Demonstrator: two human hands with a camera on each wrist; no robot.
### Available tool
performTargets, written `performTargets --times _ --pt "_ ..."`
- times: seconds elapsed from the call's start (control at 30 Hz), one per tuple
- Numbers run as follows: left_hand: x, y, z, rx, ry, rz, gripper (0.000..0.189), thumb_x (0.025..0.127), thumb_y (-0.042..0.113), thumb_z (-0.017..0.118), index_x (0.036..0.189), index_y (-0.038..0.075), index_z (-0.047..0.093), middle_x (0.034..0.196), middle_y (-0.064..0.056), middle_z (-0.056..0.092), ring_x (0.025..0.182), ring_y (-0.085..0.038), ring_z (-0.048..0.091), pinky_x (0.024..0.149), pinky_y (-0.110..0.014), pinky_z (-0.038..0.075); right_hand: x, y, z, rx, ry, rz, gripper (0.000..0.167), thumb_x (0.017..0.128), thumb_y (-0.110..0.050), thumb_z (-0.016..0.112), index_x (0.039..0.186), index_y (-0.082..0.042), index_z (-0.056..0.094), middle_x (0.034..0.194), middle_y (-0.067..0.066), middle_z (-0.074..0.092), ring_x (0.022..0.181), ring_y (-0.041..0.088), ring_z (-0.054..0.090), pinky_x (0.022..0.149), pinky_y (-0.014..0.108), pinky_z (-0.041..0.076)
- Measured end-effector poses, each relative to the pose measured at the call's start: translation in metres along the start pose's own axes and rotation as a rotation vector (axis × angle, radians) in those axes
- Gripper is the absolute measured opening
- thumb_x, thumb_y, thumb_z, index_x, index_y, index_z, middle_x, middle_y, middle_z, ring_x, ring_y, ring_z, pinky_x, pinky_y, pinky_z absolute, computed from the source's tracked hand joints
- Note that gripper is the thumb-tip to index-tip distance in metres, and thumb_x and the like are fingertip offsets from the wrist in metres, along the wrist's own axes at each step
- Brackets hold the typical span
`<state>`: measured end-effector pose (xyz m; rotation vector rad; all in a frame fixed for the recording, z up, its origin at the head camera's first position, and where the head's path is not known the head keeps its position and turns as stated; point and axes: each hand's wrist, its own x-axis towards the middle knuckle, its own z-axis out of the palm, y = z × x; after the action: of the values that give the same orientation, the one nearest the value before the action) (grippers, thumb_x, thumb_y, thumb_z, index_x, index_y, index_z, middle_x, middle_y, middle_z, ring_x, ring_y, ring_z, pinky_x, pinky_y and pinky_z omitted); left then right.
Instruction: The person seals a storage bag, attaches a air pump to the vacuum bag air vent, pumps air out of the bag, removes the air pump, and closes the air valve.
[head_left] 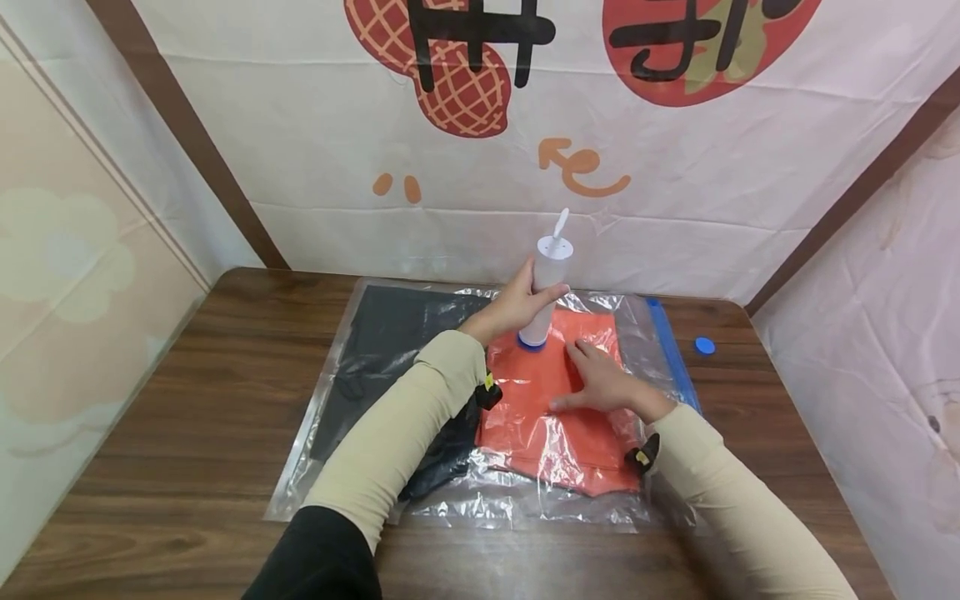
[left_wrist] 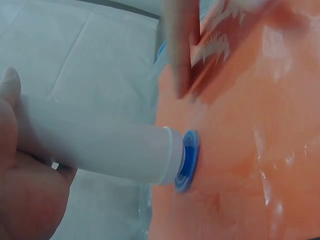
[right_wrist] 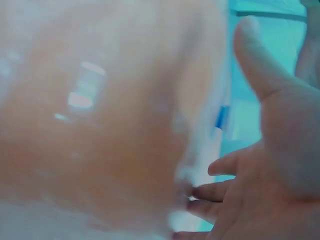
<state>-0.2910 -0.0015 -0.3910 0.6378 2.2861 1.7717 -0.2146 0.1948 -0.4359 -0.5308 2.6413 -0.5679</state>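
My left hand [head_left: 513,307] grips the white barrel of a hand pump [head_left: 552,268], whose handle points up and away. At its lower end the pump meets a round blue valve [left_wrist: 189,165] on a clear vacuum storage bag [head_left: 641,333]. Inside the bag lie a folded orange cloth item [head_left: 525,417] and a dark one [head_left: 408,325] to its left. My right hand [head_left: 603,379] is spread over the orange side, fingers straight and fingertips near the valve; in the right wrist view its fingertips are right at the plastic.
A small blue cap [head_left: 704,345] rests on the wooden table [head_left: 172,417] to the right of the bag. Along the bag's right side runs a blue zip strip [head_left: 672,354]. A printed curtain [head_left: 315,133] hangs right behind the table's back edge.
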Motion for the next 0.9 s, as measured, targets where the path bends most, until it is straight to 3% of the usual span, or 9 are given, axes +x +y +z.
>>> performTargets --times 0.1,0.23,0.37,0.53,0.67,0.8,0.9 --pt "0.000 -0.001 -0.002 -0.028 -0.003 -0.001 0.069 0.103 0.026 0.063 0.158 0.011 0.023 0.140 -0.016 0.051 0.127 -0.032 0.055 0.106 -0.048 0.045 0.005 -0.002 -0.011 0.121 0.043 0.007 0.107 0.088 -0.045 0.079 0.157 0.010 0.019 0.159 0.032 0.027 0.148 0.047 0.025 0.116 0.062 0.027" --pt "0.000 -0.001 -0.004 -0.036 -0.007 -0.003 0.069 0.103 0.026 0.062 0.158 0.010 0.023 0.140 -0.016 0.051 0.127 -0.032 0.055 0.106 -0.048 0.045 0.015 -0.007 -0.022 0.238 0.217 -0.003 0.083 0.095 -0.030 0.074 0.154 0.009 0.031 0.153 0.031 0.039 0.141 0.046 0.039 0.112 0.061 0.035" --pt "0.000 0.000 -0.005 -0.012 -0.032 -0.001 0.067 0.104 0.027 0.061 0.157 0.010 0.024 0.140 -0.016 0.050 0.129 -0.031 0.053 0.108 -0.047 0.043 0.027 -0.015 -0.027 0.346 0.355 -0.065 0.065 0.098 -0.014 0.069 0.152 0.004 0.038 0.150 0.028 0.045 0.138 0.044 0.044 0.109 0.059 0.040" --pt "0.000 0.002 -0.004 0.012 -0.078 0.009 0.062 0.106 0.026 0.058 0.155 0.007 0.026 0.140 -0.016 0.050 0.132 -0.029 0.050 0.111 -0.045 0.040 0.040 -0.022 -0.027 0.464 0.421 -0.123 0.060 0.098 -0.009 0.068 0.150 0.001 0.042 0.146 0.026 0.051 0.137 0.041 0.047 0.108 0.058 0.042" --pt "-0.001 0.004 -0.004 0.015 -0.078 0.011 0.062 0.106 0.023 0.058 0.155 0.007 0.025 0.142 -0.017 0.049 0.134 -0.029 0.048 0.112 -0.045 0.039 0.047 -0.021 -0.023 0.534 0.433 -0.168 0.054 0.098 -0.006 0.068 0.146 0.003 0.045 0.144 0.026 0.053 0.135 0.040 0.049 0.109 0.056 0.041" --pt "-0.002 0.005 -0.003 0.025 -0.046 0.013 0.063 0.104 0.024 0.061 0.154 0.006 0.026 0.141 -0.018 0.049 0.133 -0.031 0.049 0.111 -0.046 0.040 0.051 -0.018 -0.020 0.547 0.444 -0.201 0.048 0.098 -0.004 0.067 0.142 0.004 0.049 0.141 0.025 0.055 0.132 0.040 0.053 0.109 0.053 0.043" --pt "-0.002 0.004 -0.004 0.016 0.020 0.022 0.066 0.100 0.025 0.068 0.150 0.006 0.030 0.141 -0.016 0.049 0.131 -0.031 0.051 0.108 -0.046 0.043 0.053 -0.017 -0.019 0.534 0.458 -0.201 0.047 0.099 -0.004 0.067 0.142 0.003 0.050 0.138 0.024 0.058 0.129 0.039 0.055 0.107 0.050 0.045"
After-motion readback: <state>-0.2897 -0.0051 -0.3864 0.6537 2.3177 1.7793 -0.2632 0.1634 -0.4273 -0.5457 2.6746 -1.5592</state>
